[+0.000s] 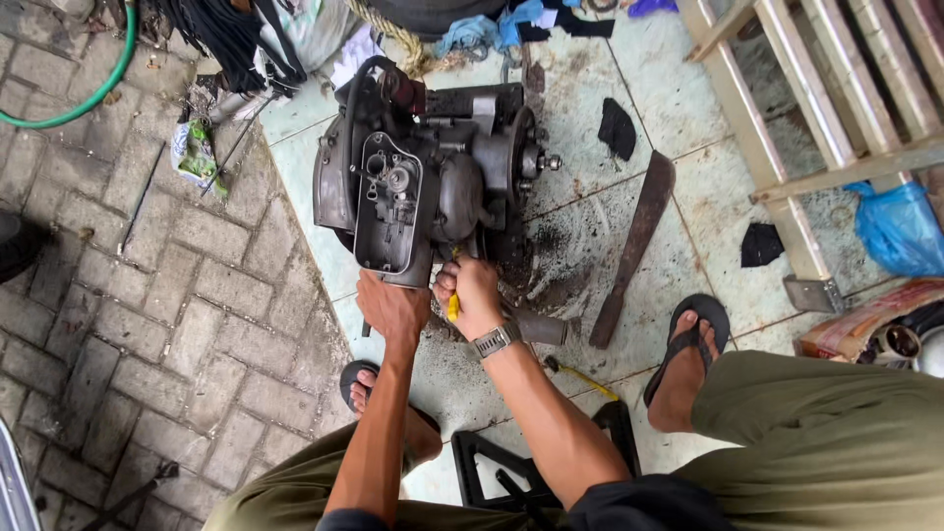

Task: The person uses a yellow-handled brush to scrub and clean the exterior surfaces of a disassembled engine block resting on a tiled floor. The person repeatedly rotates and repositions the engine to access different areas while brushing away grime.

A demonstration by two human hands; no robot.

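Note:
A dark grey small engine (433, 177) lies on the tiled floor, its open side cover facing up. My left hand (391, 307) grips the near lower edge of the engine casing. My right hand (473, 295), with a metal watch on the wrist, is closed around a yellow-handled tool (453, 307) held against the underside of the engine. The tool's tip is hidden behind the engine and my fingers.
A long rusty blade (634, 246) lies right of the engine. A second yellow-handled screwdriver (582, 378) rests by my right leg. My sandalled feet (688, 354) flank a black stool (531, 462). A wooden frame (806, 118) and blue bag (900, 228) stand right; green hose (88, 93) at far left.

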